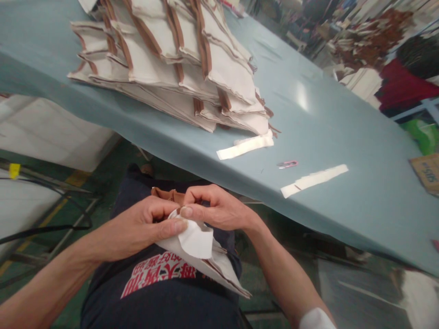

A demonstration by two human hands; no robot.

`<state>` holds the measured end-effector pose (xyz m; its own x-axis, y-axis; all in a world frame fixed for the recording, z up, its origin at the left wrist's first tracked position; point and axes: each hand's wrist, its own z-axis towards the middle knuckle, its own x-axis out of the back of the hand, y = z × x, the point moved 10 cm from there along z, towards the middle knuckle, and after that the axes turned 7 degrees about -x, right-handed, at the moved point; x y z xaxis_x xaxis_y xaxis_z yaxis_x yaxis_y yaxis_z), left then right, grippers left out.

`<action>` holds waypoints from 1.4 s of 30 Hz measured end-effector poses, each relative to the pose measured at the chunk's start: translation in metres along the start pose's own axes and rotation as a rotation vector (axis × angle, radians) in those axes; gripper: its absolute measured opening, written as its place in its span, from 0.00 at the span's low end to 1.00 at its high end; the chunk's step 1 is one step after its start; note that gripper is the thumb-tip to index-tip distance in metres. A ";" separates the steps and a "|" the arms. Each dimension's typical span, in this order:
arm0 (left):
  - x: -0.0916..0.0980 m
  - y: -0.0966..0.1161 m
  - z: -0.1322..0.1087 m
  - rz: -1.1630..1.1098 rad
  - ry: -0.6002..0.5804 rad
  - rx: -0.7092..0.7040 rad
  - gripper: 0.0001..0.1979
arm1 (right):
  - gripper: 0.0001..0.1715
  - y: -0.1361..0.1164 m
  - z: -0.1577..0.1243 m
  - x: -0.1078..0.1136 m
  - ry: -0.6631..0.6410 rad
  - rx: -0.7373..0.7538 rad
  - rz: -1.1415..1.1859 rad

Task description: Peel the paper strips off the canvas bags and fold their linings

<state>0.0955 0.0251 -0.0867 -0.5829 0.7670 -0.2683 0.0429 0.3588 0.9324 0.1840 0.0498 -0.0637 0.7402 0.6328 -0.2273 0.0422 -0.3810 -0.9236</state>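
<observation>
A long blue-green worktable [329, 123] crosses the frame, a heap of cream, brown-edged cloth pieces [157, 68] at upper left; at lower centre, a person's left hand [146, 224] and right hand [219, 208] pinch a folded cream cloth piece [220, 259] with a soft white strip [197, 241].

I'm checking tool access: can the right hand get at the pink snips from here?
Probably yes: the snips lie uncovered on the table, though the right hand is pinching the cloth and would likely need freeing first.
</observation>
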 end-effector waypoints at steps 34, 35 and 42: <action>0.030 0.010 -0.013 0.475 0.356 -0.224 0.27 | 0.18 -0.034 -0.061 -0.002 0.427 0.312 -0.697; 0.030 0.011 -0.012 0.475 0.360 -0.227 0.27 | 0.17 -0.033 -0.062 -0.002 0.442 0.321 -0.727; 0.026 0.013 -0.010 0.490 0.357 -0.252 0.27 | 0.20 -0.029 -0.068 0.005 0.528 0.265 -0.728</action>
<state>0.0726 0.0446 -0.0787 -0.7797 0.5702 0.2585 0.2058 -0.1566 0.9660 0.2321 0.0179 -0.0174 0.8033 0.2426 0.5440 0.5086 0.1959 -0.8384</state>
